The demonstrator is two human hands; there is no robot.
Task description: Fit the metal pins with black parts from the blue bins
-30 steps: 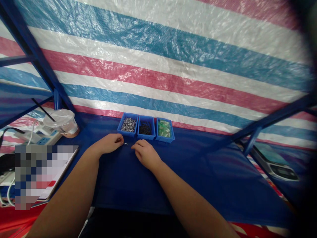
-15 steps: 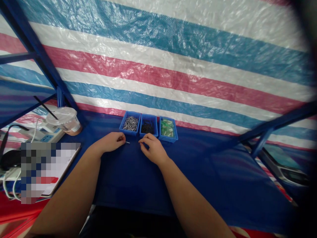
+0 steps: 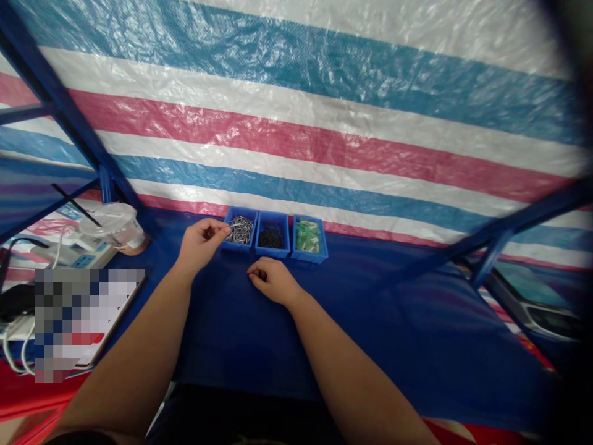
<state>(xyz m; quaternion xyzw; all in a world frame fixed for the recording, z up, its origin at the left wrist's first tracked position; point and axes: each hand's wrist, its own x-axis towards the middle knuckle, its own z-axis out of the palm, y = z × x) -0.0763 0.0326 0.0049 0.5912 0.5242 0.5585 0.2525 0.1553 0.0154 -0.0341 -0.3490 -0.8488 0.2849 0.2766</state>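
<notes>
My left hand (image 3: 202,243) is at the left edge of a blue bin (image 3: 239,247) of thin silver metal pins (image 3: 241,230). Its thumb and forefinger are pinched together at the bin's rim; whether a pin is between them is too small to see. Just in front of the middle blue bin (image 3: 273,252), which has small black parts (image 3: 271,237) in it, my right hand (image 3: 275,281) rests low over the table. Its fingers are curled closed, and their tips hide anything inside. A third blue bin (image 3: 309,256) holds green and whitish small pieces (image 3: 307,235).
The blue table (image 3: 370,309) runs up to a striped plastic sheet (image 3: 324,142). At left are a lidded drink cup (image 3: 113,225) with a black straw, a power strip (image 3: 95,256) and a flat pixelated item (image 3: 106,309). Blue metal bars (image 3: 491,256) frame both sides.
My left hand has moved up from the table to the left bin's rim; the thin pin seen at its fingertips is no longer visible. The right hand's fingers have curled closer together.
</notes>
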